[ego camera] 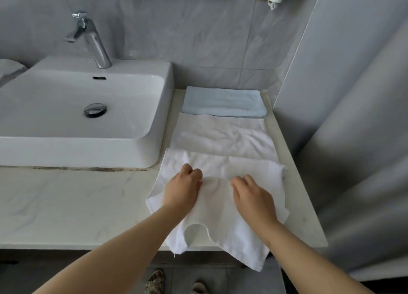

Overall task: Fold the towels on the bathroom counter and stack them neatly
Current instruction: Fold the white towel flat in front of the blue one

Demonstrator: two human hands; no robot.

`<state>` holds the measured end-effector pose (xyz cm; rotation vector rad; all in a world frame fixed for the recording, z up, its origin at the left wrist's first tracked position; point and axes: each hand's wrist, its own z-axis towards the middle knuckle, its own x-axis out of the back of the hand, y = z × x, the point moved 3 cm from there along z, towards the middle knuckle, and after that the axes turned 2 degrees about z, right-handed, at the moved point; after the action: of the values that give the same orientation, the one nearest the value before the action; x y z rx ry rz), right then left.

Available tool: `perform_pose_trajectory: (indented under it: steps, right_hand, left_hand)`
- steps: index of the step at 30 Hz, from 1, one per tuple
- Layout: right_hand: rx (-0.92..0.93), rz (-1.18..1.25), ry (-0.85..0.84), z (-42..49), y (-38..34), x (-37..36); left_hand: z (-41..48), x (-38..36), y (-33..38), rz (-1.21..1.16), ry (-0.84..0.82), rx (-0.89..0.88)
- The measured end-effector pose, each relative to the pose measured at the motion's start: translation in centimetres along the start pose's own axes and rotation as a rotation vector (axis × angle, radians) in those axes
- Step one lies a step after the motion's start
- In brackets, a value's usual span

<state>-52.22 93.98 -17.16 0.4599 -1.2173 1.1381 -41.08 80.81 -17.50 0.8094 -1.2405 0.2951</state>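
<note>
A white towel (pixel 217 207) lies spread on the marble counter (pixel 72 203) to the right of the sink, its near corners hanging over the front edge. My left hand (pixel 183 188) and my right hand (pixel 254 197) both pinch a raised fold near the towel's middle, fingers curled into the cloth. Behind it lies a second white towel (pixel 223 135), flat and wrinkled. A light blue towel (pixel 224 102), folded into a rectangle, sits at the back by the wall.
A white basin (pixel 77 114) with a chrome tap (pixel 91 39) fills the left. A grey wall (pixel 344 108) bounds the counter on the right. Feet in sandals (pixel 156 282) show below the counter edge.
</note>
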Motion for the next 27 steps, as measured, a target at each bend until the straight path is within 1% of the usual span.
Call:
perform_pose_trajectory:
  steps: [1,2,3,4,6,7,8,9,11,13,15,18,20,22,24,25,26,27]
  right_hand:
    - [0.048,0.022,-0.067,-0.2,-0.4,-0.3]
    - [0.051,0.065,-0.173,-0.5,-0.5,-0.7]
    - [0.022,0.13,-0.308,-1.2,-0.2,-1.3]
    - [0.015,0.145,-0.424,-1.8,0.2,-1.9]
    - [0.032,0.051,-0.571,-2.3,0.5,-2.4]
    - [0.043,-0.019,-0.599,-2.5,0.7,-2.7]
    - [0.053,-0.076,-0.596,-2.7,0.8,-2.8]
    - [0.055,-0.104,-0.558,-2.6,0.8,-3.0]
    - [0.046,-0.082,-0.421,-2.4,1.1,-3.2]
    - [0.072,-0.083,-0.311,-2.0,1.0,-2.8]
    - [0.093,-0.061,-0.327,-1.7,0.8,-2.6]
    - [0.014,0.071,-0.437,-1.0,1.2,-2.2]
    - [-0.044,0.226,-0.461,-0.6,1.6,-1.9]
    - [-0.068,0.299,-0.434,-0.1,1.6,-1.5]
    - [-0.081,0.31,-0.3,0.5,1.6,-0.9]
    - [-0.1,0.3,-0.228,0.9,1.8,-0.6]
    - [-0.129,0.273,-0.203,1.2,2.0,-0.3]
    - [-0.165,0.241,-0.224,1.5,2.3,-0.2]
  left_hand:
    - [-0.1,-0.8,-0.4,0.011,-0.067,0.043]
    - [-0.3,-1.2,-0.9,0.004,-0.109,0.08]
    - [-0.4,-1.4,-1.2,-0.041,-0.13,0.109]
    - [-0.7,-1.4,-1.4,-0.091,-0.151,0.128]
    - [-1.2,-1.4,-1.5,-0.117,-0.207,0.102]
    - [-1.5,-1.6,-1.8,-0.11,-0.254,0.081]
    - [-1.9,-1.7,-2.0,-0.085,-0.328,0.053]
    - [-2.3,-1.7,-2.2,-0.045,-0.387,0.001]
    - [-2.9,-1.9,-2.6,0.045,-0.481,-0.113]
    - [-3.2,-1.9,-2.9,0.064,-0.55,-0.147]
    - [-3.4,-2.0,-3.2,0.073,-0.622,-0.177]
    - [-4.3,-2.1,-3.1,0.15,-0.688,-0.25]
    - [-4.6,-2.2,-2.9,0.161,-0.622,-0.264]
    - [-3.9,-1.5,-2.9,0.088,-0.453,-0.223]
    - [-2.7,-0.3,-3.0,-0.029,-0.323,-0.147]
    - [-1.9,0.3,-3.0,-0.03,-0.243,-0.138]
    - [-1.1,0.8,-2.8,-0.015,-0.126,-0.16]
    - [-0.4,0.9,-2.7,0.038,-0.073,-0.18]
